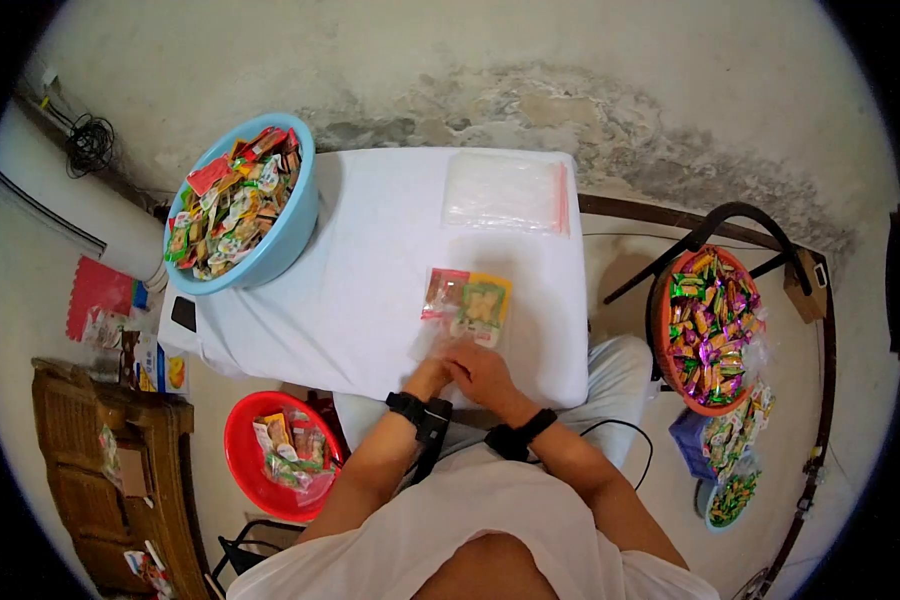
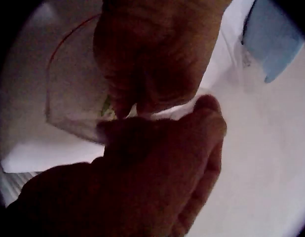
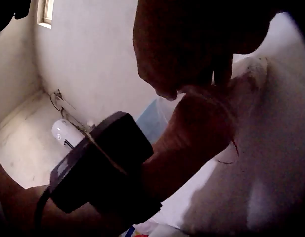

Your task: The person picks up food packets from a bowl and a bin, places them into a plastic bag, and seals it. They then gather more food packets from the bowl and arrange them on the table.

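A clear plastic bag (image 1: 435, 345) lies near the front edge of the white-covered table. Red and yellow-green snack packets (image 1: 482, 303) show at its far end. My left hand (image 1: 430, 377) and right hand (image 1: 482, 372) meet at its near end, fingertips close together. Seen from the left wrist, the left hand (image 2: 157, 54) pinches the film from above, and the right hand (image 2: 157, 173) holds it from the other side. A red line runs along the bag's edge there. In the right wrist view the film stretches around the right hand (image 3: 192, 44); its fingertips are partly hidden.
A stack of clear bags (image 1: 505, 192) lies at the table's back right. A blue basin (image 1: 305, 215) heaped with packets stands back left, near a phone (image 1: 183, 313). A red basin (image 1: 232, 440) sits low at left. An orange-rimmed basket (image 1: 665, 345) of wrapped sweets stands right.
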Motion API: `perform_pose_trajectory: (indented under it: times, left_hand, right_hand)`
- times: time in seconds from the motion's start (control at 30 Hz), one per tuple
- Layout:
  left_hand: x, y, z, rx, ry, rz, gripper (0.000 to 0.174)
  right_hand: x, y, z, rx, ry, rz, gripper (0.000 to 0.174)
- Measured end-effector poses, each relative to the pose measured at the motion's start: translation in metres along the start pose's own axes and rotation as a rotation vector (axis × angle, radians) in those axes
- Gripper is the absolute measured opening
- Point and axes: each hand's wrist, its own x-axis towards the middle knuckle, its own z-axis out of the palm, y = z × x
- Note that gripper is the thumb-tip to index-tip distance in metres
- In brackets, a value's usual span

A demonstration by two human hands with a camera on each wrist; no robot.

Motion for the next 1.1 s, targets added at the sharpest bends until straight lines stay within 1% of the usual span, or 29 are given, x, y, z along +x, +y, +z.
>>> perform_pose_trajectory:
  times: [0.07, 0.1, 0.17, 0.2, 0.27, 0.33, 0.43, 0.5, 0.53, 0.57, 0.6, 0.67, 0.73, 0.8, 0.83, 0.9, 0.93, 0.97, 1.0, 1.03, 1.1]
  left_hand:
    - [0.003, 0.001, 0.000, 0.020, -0.013, -0.010, 0.038]
    - [0.004, 0.001, 0.000, 0.022, -0.016, -0.013, 0.038]
    - [0.002, 0.000, 0.000, 0.045, -0.021, -0.022, 0.038]
    - [0.000, -0.002, 0.000, 0.057, -0.022, -0.028, 0.038]
    - [-0.002, -0.006, -0.001, 0.096, -0.015, -0.021, 0.037]
    - [-0.002, -0.013, -0.001, 0.170, 0.006, 0.018, 0.037]
    - [0.006, -0.019, 0.007, 0.276, 0.021, 0.071, 0.037]
    - [0.012, -0.017, 0.011, 0.330, 0.018, 0.092, 0.037]
    - [0.015, -0.015, 0.010, 0.362, 0.015, 0.096, 0.037]
    - [0.016, -0.013, 0.011, 0.397, 0.011, 0.099, 0.037]
    - [0.016, -0.008, 0.011, 0.440, -0.003, 0.075, 0.037]
    - [0.011, 0.003, 0.007, 0.566, -0.048, -0.007, 0.036]
    - [-0.004, 0.023, 0.007, 0.727, -0.128, -0.165, 0.036]
    - [-0.025, 0.053, 0.004, 0.849, -0.203, -0.297, 0.036]
    - [-0.034, 0.065, 0.000, 0.849, -0.197, -0.293, 0.036]
    - [-0.063, 0.108, -0.018, 0.793, -0.325, -0.152, 0.039]
    - [-0.064, 0.124, -0.034, 0.803, -0.343, -0.121, 0.037]
    - [-0.063, 0.143, -0.049, 0.812, -0.363, -0.090, 0.036]
    - [-0.069, 0.170, -0.054, 0.821, -0.276, -0.046, 0.035]
    - [-0.075, 0.198, -0.058, 0.829, -0.190, -0.002, 0.033]
    - [-0.073, 0.243, -0.081, 0.861, 0.066, 0.218, 0.031]
  right_hand:
    - [-0.001, 0.005, 0.003, 0.016, 0.092, -0.112, 0.012]
    - [-0.001, 0.003, 0.001, 0.014, 0.092, -0.112, 0.012]
    - [-0.002, -0.002, 0.000, 0.039, 0.053, -0.027, 0.012]
    - [-0.003, -0.002, 0.001, 0.044, 0.047, -0.030, 0.012]
    - [-0.001, 0.000, 0.000, -0.041, -0.006, -0.008, 0.012]
    - [0.002, -0.005, -0.003, -0.015, 0.057, 0.000, 0.011]
    - [0.005, -0.006, -0.007, 0.062, 0.038, -0.052, 0.011]
    - [0.005, -0.003, -0.007, 0.003, 0.071, -0.011, 0.009]
    - [0.004, 0.000, -0.007, 0.009, 0.062, -0.024, 0.009]
    - [0.005, 0.002, -0.008, 0.031, 0.068, 0.008, 0.009]
    - [0.006, 0.004, -0.010, 0.051, 0.075, 0.040, 0.008]
    - [0.009, 0.004, -0.012, 0.046, 0.092, 0.009, 0.007]
    - [0.012, 0.002, -0.015, 0.043, 0.112, -0.020, 0.007]
    - [0.010, 0.000, -0.018, 0.026, 0.076, 0.044, 0.006]
    - [0.009, 0.004, -0.016, 0.029, 0.073, 0.038, 0.006]
    - [0.006, 0.011, -0.012, -0.033, 0.082, -0.029, 0.005]
    - [0.007, 0.008, -0.012, -0.031, 0.078, -0.031, 0.005]
    - [0.008, 0.004, -0.013, -0.020, 0.042, 0.031, 0.006]
    - [0.009, 0.002, -0.014, -0.011, 0.007, 0.094, 0.007]
    - [0.010, 0.002, -0.014, -0.012, 0.006, 0.093, 0.007]
    - [0.013, 0.004, -0.016, 0.008, -0.011, 0.102, 0.007]
